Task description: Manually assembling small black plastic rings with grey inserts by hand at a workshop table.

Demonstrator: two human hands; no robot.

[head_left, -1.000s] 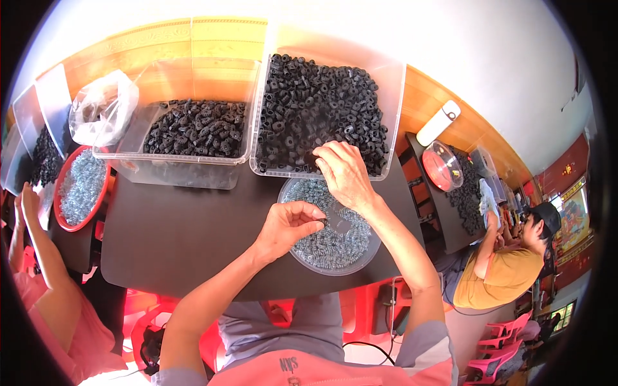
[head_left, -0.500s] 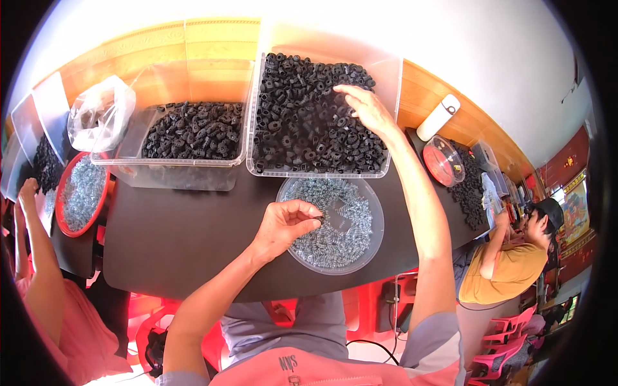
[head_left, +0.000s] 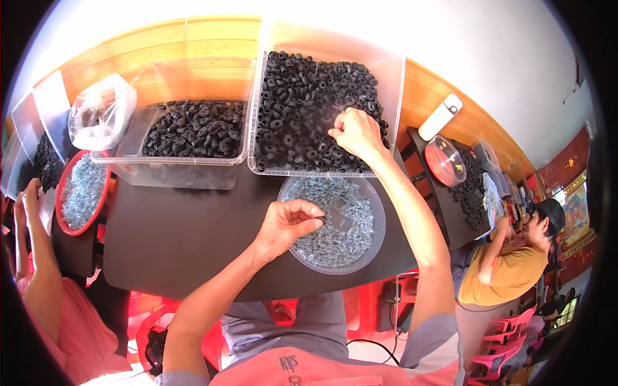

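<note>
Right hand [head_left: 358,133] is lower in the right bin [head_left: 315,172] than half a second ago, fingers now curled; can't tell if they grip anything. Left hand [head_left: 284,226] unchanged: thumb and forefinger pinch a small black part [head_left: 321,220] over the round tub [head_left: 336,271]. Right bin: black rings [head_left: 293,96]. Left bin [head_left: 174,175]: black pieces [head_left: 193,132]. Tub: small springs [head_left: 341,248]. Far-left red basin [head_left: 78,229]: clear-bluish pieces [head_left: 85,193].

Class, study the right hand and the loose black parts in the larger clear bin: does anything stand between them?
Nothing visible does. The right hand is over the clear bin, above the black parts, and no lid shows. The bin's near rim lies on the wrist side of the fingers, not between. Whether they touch is unclear.
</note>
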